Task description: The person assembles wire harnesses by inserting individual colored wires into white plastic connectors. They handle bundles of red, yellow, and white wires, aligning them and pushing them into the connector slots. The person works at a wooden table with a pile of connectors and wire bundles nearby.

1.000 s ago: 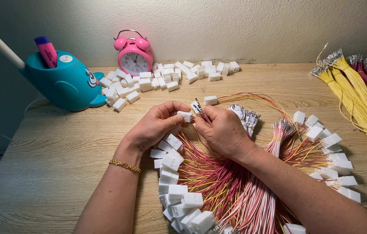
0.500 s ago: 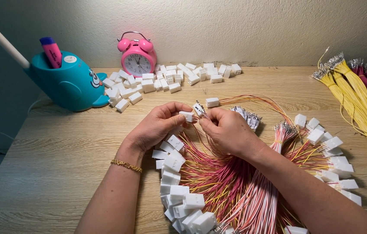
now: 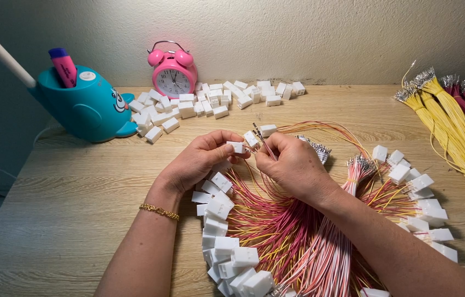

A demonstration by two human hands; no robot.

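Here my left hand [image 3: 197,162] pinches a white connector [image 3: 237,147] while my right hand [image 3: 293,165] pinches thin wire ends [image 3: 260,137] beside it.

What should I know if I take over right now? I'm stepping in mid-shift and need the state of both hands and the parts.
Left hand: pinches one white connector housing at its fingertips.
Right hand: pinches wire ends just beside that housing.
Done: a fan of red and yellow wires with housings already on lies under the hands.
Left: loose white housings heaped by the pink alarm clock; bundles of yellow wires with bare terminals lie at the right of the wooden table. I cannot tell whether the wire is seated in the held housing.
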